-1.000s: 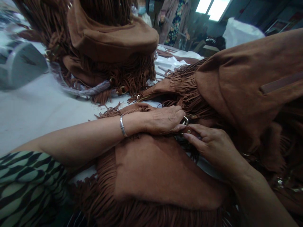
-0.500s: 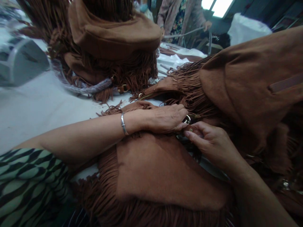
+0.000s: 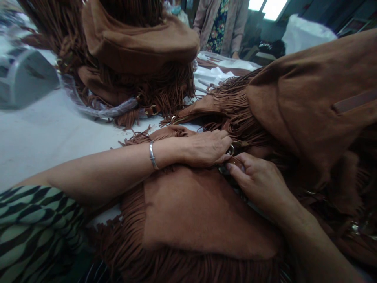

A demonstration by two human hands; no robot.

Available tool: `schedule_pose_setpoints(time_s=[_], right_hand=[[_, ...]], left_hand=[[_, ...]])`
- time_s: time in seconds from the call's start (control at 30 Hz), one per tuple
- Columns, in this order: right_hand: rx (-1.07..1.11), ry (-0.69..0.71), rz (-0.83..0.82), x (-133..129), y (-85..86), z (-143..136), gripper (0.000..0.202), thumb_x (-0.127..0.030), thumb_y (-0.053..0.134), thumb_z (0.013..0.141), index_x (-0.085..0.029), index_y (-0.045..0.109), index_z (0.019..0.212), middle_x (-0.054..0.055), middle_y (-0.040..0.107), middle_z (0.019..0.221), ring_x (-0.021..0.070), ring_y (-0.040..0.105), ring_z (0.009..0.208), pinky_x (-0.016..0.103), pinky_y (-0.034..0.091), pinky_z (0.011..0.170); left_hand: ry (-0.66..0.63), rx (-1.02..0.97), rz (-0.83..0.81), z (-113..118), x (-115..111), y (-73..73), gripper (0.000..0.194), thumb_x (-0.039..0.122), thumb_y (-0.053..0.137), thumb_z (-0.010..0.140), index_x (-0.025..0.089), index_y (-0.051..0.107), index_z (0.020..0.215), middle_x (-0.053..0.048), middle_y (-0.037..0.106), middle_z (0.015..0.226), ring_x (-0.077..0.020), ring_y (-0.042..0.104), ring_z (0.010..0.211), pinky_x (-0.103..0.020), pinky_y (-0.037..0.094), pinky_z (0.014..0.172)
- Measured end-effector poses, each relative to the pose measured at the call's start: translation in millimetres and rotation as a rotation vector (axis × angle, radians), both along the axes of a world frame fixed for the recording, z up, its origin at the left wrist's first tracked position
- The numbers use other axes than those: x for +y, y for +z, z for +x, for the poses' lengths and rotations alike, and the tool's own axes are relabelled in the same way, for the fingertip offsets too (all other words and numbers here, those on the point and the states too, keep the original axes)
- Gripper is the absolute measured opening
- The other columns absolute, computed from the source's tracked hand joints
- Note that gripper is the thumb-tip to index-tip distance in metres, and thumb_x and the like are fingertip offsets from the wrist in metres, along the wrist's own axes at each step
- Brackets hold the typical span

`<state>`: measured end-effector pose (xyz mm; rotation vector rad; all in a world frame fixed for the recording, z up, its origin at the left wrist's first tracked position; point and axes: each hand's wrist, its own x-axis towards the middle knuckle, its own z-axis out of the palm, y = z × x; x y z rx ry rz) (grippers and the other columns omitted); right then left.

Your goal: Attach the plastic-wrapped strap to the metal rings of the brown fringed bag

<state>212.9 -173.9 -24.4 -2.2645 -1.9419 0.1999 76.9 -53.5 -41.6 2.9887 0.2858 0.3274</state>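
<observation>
A brown suede bag with fringe lies in front of me at the table's near edge. At its upper edge my left hand, with a silver bracelet on the wrist, is closed on a metal ring; its fingertips are partly hidden. Just to the right, my right hand pinches a small brown leather tab between thumb and forefinger. The tab meets the ring between my two hands.
A pile of brown fringed bags stands at the back left, beside a grey plastic holder. More brown bags lie on the right. A person stands across the white table, near a white sack.
My right hand has shifted slightly left, closer to the ring, with the tab in its fingers. The person across the table has lowered an arm, and the strip held there is out of sight.
</observation>
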Motion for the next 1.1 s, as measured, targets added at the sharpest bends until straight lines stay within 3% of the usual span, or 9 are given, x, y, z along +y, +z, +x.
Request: schedule_pose_setpoints(time_s=[0.27,0.57,0.9,1.1], right_hand=[[0.243,0.006,0.081,3.2,-2.9,1.6,0.021,-0.035,0.051,0.08,-0.019,0.06,0.07,0.001,0.059,0.06,0.0156,0.053,0.054,0.026,0.033,0.05],[0.295,-0.036,0.102,3.5,-4.9,0.0,0.022,-0.036,0.052,0.079,-0.019,0.057,0.065,0.0,0.053,0.057,0.0144,0.048,0.052,0.025,0.031,0.049],[0.377,-0.037,0.096,3.0,-8.4,4.9,0.021,-0.035,0.053,0.077,-0.017,0.061,0.068,0.002,0.061,0.061,0.0168,0.055,0.057,0.025,0.035,0.05],[0.274,-0.056,0.168,4.1,-6.6,0.3,0.022,-0.034,0.052,0.078,-0.017,0.064,0.071,0.003,0.059,0.059,0.0168,0.053,0.055,0.026,0.034,0.05]], left_hand=[[-0.063,-0.033,0.002,-1.8,4.5,-1.9,0.031,0.035,0.034,0.095,0.01,0.05,0.102,-0.013,0.053,0.1,-0.0218,0.05,0.09,-0.032,0.04,0.081],[-0.089,-0.023,0.028,-3.8,6.3,-0.6,0.03,0.035,0.035,0.095,0.01,0.051,0.101,-0.013,0.054,0.101,-0.0218,0.05,0.093,-0.031,0.038,0.081],[-0.13,-0.062,0.119,-1.7,7.8,-4.7,0.034,0.036,0.034,0.095,0.009,0.053,0.1,-0.014,0.056,0.096,-0.0229,0.051,0.09,-0.032,0.04,0.078],[-0.003,-0.039,0.024,-2.0,0.5,1.7,0.03,0.036,0.04,0.093,0.009,0.051,0.098,-0.014,0.054,0.099,-0.0232,0.051,0.091,-0.033,0.041,0.079]])
